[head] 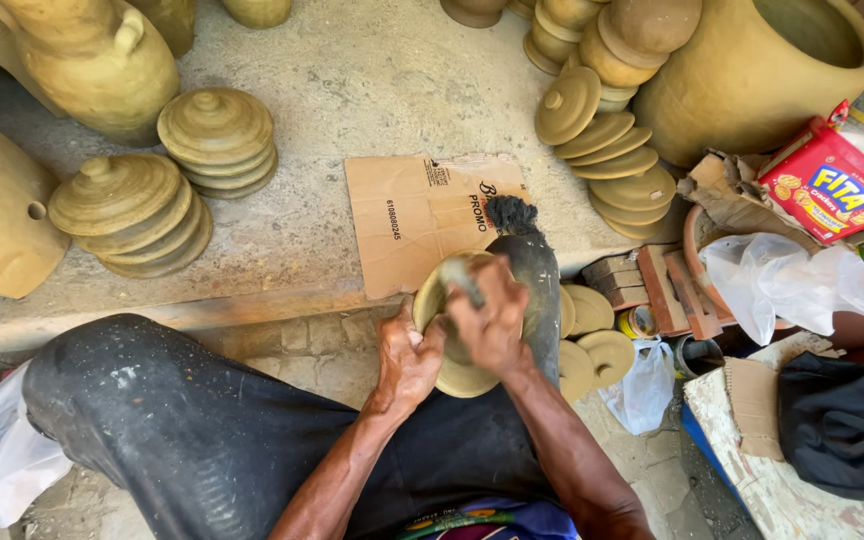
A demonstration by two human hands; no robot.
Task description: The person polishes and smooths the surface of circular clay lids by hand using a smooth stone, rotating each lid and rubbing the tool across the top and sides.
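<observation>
Just below the cardboard sheet, over the person's lap: one round clay lid, tan, unfired in look, held tilted.

Left hand: at the lid's left rim, fingers curled around its edge, grasping it.

Right hand: on the lid's upper face, fingers clenched around a small grey tool pressed against the clay; what kind of tool cannot be told.

Dark trouser leg: directly right of the lid, knee pointing toward the cardboard sheet, with a tuft of black fibre at its top, lying on the sheet's right edge.

Loose clay lids: several, flat, just right of the trouser leg, below and right of the cardboard sheet.

Left of the cardboard sheet, on the concrete ledge: two stacks of knobbed clay lids, side by side; beyond them, clay vessels, one with a side handle.

Right of the cardboard sheet: a leaning row of flat clay lids, touching a large clay pot, open-mouthed.

Far right of the sheet: a red cracker box, a clear plastic bag, a dark cloth bundle on a worn painted table.
</observation>
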